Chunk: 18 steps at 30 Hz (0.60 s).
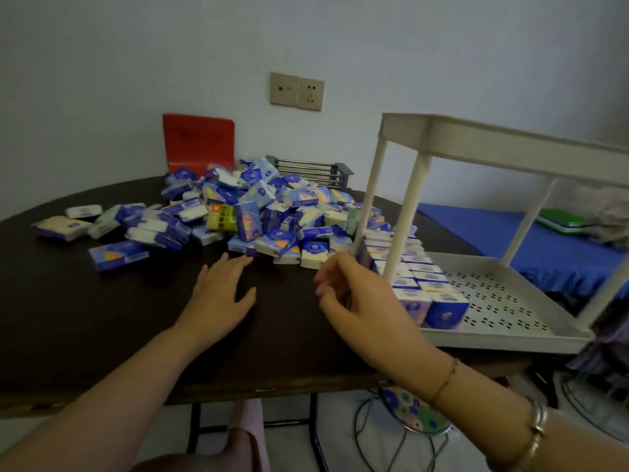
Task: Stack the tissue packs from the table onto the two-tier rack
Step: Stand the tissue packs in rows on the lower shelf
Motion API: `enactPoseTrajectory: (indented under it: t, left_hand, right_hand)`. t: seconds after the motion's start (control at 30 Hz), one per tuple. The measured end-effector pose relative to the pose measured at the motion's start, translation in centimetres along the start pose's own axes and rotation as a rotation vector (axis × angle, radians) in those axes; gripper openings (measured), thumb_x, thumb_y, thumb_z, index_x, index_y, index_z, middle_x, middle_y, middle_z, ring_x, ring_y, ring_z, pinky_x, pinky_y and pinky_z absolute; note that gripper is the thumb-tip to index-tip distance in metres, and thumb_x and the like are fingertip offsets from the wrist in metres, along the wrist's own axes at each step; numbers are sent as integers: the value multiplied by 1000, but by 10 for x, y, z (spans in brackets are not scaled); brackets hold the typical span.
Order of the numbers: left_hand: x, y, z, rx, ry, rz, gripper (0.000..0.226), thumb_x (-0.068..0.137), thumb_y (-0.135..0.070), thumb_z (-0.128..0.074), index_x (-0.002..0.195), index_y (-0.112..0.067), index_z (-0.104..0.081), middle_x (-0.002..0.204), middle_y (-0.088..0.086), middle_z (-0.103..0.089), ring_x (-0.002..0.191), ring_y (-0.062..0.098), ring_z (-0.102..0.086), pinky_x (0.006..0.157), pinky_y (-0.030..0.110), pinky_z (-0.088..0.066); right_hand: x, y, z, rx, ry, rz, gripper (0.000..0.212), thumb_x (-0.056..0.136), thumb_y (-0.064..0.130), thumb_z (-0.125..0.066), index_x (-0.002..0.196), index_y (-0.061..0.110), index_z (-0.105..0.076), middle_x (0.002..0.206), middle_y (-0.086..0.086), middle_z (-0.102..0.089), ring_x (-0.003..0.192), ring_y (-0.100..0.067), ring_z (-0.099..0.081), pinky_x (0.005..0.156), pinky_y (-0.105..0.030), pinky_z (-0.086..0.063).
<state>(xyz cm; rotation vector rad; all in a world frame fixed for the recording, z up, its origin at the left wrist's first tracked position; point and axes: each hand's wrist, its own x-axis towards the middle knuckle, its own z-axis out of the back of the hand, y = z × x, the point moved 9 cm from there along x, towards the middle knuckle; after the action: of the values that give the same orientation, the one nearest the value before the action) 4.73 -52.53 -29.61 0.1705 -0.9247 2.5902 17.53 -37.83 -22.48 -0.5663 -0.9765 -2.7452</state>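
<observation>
A heap of blue-and-white tissue packs (258,206) lies on the dark table (85,318), with loose packs spread to its left. The white two-tier rack (510,148) stands at the table's right edge. Two rows of packs (418,281) stand on end along the left side of its lower tray (503,301); its top tier shows nothing from below. My left hand (221,294) lies flat on the table, fingers straight, fingertips close to a pack at the heap's front edge. My right hand (357,294) hovers by the rack's front-left corner, fingers loosely curled, holding nothing.
A red chair back (199,141) stands behind the table. A grey wire rack (309,170) sits behind the heap. One yellow-green pack (222,218) lies among the blue ones. A blue-covered surface (544,247) is beyond the rack. A patterned stool (412,410) and cables are under the table.
</observation>
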Motion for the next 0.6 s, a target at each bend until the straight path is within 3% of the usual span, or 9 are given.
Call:
enactPoseTrajectory:
  t: [0.13,0.27,0.4,0.5,0.6]
  left_hand:
    - [5,24,8,-138,-80,90,61,93,-27,-57,147,-24,-30,152,1,-32,142,20,-24,116,42,-26]
    - [6,18,1,-87,-51,37,60,95,-27,-52,148,-25,-27,154,0,-28,146,15,-13,120,37,-13]
    - [9,24,2,-156,-85,37,57,95,-25,-52,147,-27,-29,152,-4,-30,143,12,-20,118,34,-20]
    - [10,26,7,-210,-130,17,54,95,-23,-53,145,-26,-33,149,-6,-36,138,10,-30,113,26,-26]
    - [10,32,7,-313,-132,64,52,95,-28,-53,143,-28,-35,143,-8,-43,126,16,-47,102,26,-37]
  right_hand:
    - [49,-22,-43,-122,-14,-8,21,87,17,-54,108,23,-54,96,8,-56,90,-6,-53,81,-23,-45]
    - [102,-64,-77,-219,-29,-71,35,90,25,-53,125,22,-50,126,0,-51,117,-17,-48,100,-34,-42]
    - [144,-77,-92,-268,-53,-39,52,93,36,-51,141,20,-39,145,-5,-40,134,-24,-35,111,-38,-31]
    - [157,-76,-110,-380,21,9,47,89,32,-54,134,21,-47,132,-4,-51,126,-26,-43,104,-42,-38]
    - [147,-59,-111,-343,-49,102,29,86,26,-59,114,21,-57,111,0,-62,106,-20,-55,88,-37,-46]
